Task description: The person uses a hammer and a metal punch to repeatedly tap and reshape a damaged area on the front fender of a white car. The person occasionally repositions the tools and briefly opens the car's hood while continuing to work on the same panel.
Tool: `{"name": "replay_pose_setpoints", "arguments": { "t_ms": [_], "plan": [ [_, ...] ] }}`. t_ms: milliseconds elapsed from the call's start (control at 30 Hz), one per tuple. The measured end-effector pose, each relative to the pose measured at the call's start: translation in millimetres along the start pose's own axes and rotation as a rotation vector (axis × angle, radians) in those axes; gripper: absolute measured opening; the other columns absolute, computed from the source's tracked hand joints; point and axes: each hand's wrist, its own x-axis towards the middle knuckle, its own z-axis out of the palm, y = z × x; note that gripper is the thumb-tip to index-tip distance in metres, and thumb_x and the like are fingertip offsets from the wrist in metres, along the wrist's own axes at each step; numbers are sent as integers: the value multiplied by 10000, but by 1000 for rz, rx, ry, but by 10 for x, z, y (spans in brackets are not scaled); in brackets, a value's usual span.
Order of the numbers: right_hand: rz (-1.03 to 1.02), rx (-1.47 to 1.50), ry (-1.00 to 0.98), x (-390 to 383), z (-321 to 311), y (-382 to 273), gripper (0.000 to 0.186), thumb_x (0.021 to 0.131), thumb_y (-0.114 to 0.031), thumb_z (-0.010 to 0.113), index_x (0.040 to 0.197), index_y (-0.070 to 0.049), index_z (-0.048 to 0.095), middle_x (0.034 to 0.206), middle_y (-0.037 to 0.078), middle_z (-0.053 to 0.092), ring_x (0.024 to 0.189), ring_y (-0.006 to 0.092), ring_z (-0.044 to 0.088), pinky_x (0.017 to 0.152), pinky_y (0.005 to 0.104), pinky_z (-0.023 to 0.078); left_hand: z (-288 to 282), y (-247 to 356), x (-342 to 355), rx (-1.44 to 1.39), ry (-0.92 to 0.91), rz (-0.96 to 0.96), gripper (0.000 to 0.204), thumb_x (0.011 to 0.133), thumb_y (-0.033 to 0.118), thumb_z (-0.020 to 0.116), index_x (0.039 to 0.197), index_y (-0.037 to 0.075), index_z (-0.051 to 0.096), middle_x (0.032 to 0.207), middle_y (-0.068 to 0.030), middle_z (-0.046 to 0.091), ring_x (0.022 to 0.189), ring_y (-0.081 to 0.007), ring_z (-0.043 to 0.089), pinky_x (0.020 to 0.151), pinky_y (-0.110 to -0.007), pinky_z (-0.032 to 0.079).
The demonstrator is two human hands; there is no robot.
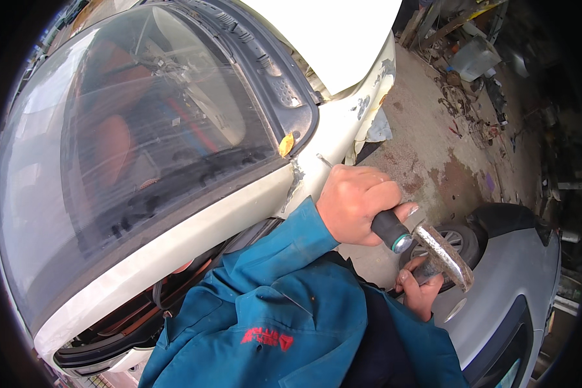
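My left hand (355, 197) is wrapped around a screwdriver (391, 231) with a black handle, a green ring and a metal butt end. Its thin shaft points at the white fender (310, 169), beside the windshield's lower corner; whether the tip touches the metal I cannot tell. Chipped, bare patches mark the paint there. In my right hand (420, 291) is a hammer, gripped by its handle, with the worn metal head (443, 255) right beside the screwdriver's butt end. Whether the two touch is unclear.
The white car's windshield (142, 110) fills the left, with a yellow leaf (286, 145) at its corner and a raised hood (336, 39) above. A grey car (511, 278) stands close on the right. Scrap and a clear plastic container (474, 58) litter the stained concrete floor (433, 142).
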Motion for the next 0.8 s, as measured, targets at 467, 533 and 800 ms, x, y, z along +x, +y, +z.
{"name": "replay_pose_setpoints", "arguments": {
  "t_ms": [467, 533, 800],
  "plan": [
    [-251, 59, 366, -247, 931, -625, 498, 1014, -298, 792, 1253, 43, 518, 796, 105, 617, 609, 170, 589, 616, 346, 558, -22, -123, 136, -20, 65, -41, 365, 902, 178, 851, 728, 109, 538, 632, -97, 583, 554, -338, 618, 488, -471, 470],
    [-191, -12, 349, -224, 1053, -714, 517, 1030, -307, 778, 1287, 48, 504, 791, 101, 614, 598, 169, 581, 619, 344, 552, -27, -129, 120, -19, 65, -24, 363, 899, 178, 854, 731, 108, 539, 640, -98, 587, 556, -337, 618, 486, -471, 471],
    [-317, -83, 451, -269, 1036, -1163, 712, 1044, -558, 780, 1335, 9, 464, 766, 81, 562, 546, 157, 561, 552, 326, 539, -75, -129, 93, -15, 82, -35, 356, 892, 149, 856, 736, 98, 540, 660, -108, 597, 575, -336, 634, 508, -464, 494]
  ]
}}
